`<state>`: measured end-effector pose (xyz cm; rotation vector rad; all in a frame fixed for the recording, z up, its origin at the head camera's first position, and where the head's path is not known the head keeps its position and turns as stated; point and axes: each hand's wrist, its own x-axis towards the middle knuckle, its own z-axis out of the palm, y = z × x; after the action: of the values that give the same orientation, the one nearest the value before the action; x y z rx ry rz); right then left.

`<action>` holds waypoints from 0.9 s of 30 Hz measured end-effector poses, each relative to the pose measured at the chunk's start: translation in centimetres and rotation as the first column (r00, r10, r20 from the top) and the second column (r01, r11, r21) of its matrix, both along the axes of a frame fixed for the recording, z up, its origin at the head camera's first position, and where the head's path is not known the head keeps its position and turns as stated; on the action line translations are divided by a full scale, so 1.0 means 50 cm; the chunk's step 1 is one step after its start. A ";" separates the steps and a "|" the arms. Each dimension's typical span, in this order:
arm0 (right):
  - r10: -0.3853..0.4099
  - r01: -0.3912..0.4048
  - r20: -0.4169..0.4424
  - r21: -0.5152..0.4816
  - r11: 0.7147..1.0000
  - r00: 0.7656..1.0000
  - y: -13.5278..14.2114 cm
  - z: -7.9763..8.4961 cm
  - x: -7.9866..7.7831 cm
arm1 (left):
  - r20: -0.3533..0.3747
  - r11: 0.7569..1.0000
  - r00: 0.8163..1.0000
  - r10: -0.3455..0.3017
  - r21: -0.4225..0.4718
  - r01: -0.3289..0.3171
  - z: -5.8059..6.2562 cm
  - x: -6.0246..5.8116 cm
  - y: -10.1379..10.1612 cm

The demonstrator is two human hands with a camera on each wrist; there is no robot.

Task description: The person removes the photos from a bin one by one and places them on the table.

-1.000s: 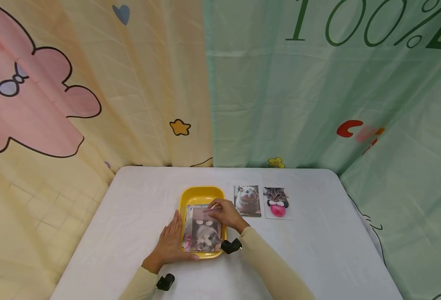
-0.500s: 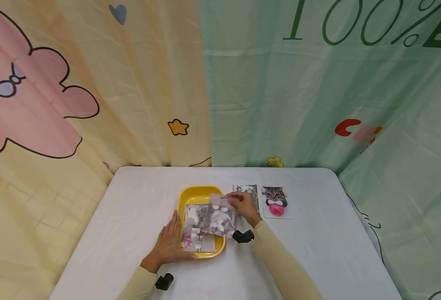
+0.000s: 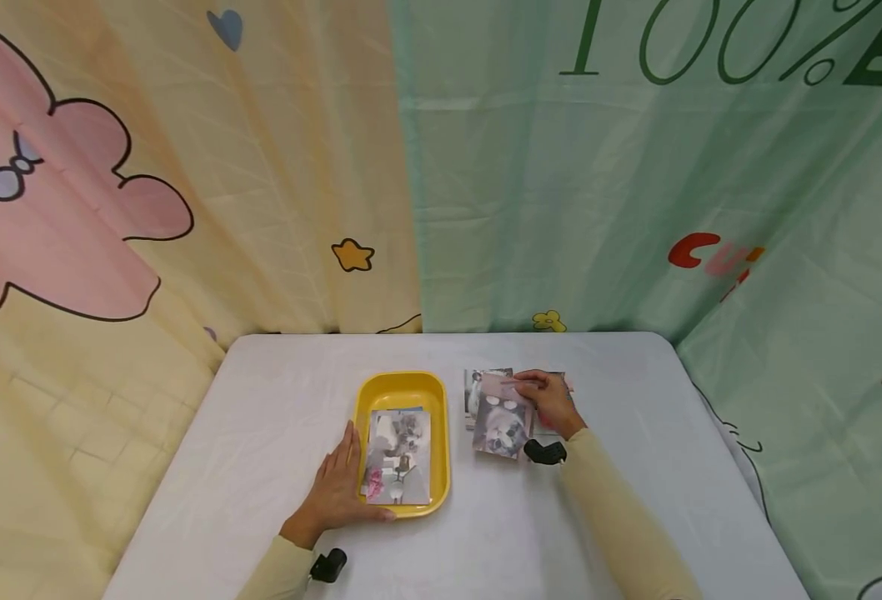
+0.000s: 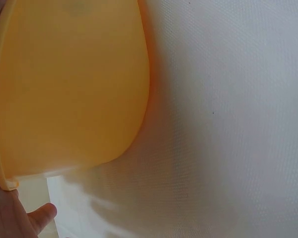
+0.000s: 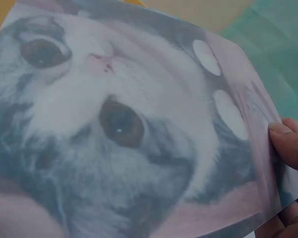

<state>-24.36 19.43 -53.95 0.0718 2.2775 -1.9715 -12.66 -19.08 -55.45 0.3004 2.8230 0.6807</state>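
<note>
While below the green “100%” lettering [image 3: 587,37], left hand [image 3: 333,493] spread against yellow tray [image 3: 402,387], right hand [image 3: 549,402] pinching cat photo [image 3: 503,423].

We spread our left hand [image 3: 333,492], fingers [image 3: 350,443] straight and thumb [image 3: 375,514] out rightward, while our right hand [image 3: 550,403], ahead and right of it, pinches between thumb and fingers.

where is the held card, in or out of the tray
Out: the right hand pinches the card to the right of the tray.

Printed curtains [image 3: 486,167] behind a white table [image 3: 276,417]
</note>
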 end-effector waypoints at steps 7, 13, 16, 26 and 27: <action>-0.072 0.073 -0.007 0.029 0.997 0.997 0.148 0.000 -0.013 | -0.007 1.000 1.000 0.006 -0.006 -0.006 0.000 0.000 -0.002; -0.076 0.078 -0.018 0.188 0.979 0.997 0.265 -0.001 -0.020 | -0.003 1.000 1.000 0.012 -0.028 -0.012 -0.003 -0.001 0.000; -0.075 0.073 -0.003 0.271 0.960 0.997 0.301 0.003 -0.023 | -0.013 0.999 1.000 0.021 -0.037 -0.022 -0.003 0.000 0.001; -0.161 0.149 0.004 0.372 0.916 0.987 0.344 -0.007 -0.040 | 0.005 0.999 1.000 0.030 -0.037 -0.029 0.001 0.002 0.009; -0.172 0.156 0.009 0.377 0.913 0.985 0.346 -0.011 -0.044 | 0.007 0.999 1.000 0.028 -0.041 -0.028 0.001 0.002 0.009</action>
<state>-26.54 36.74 -54.49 0.3491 2.6663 -1.5494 -12.58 -18.62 -55.38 0.2511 2.8347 0.6278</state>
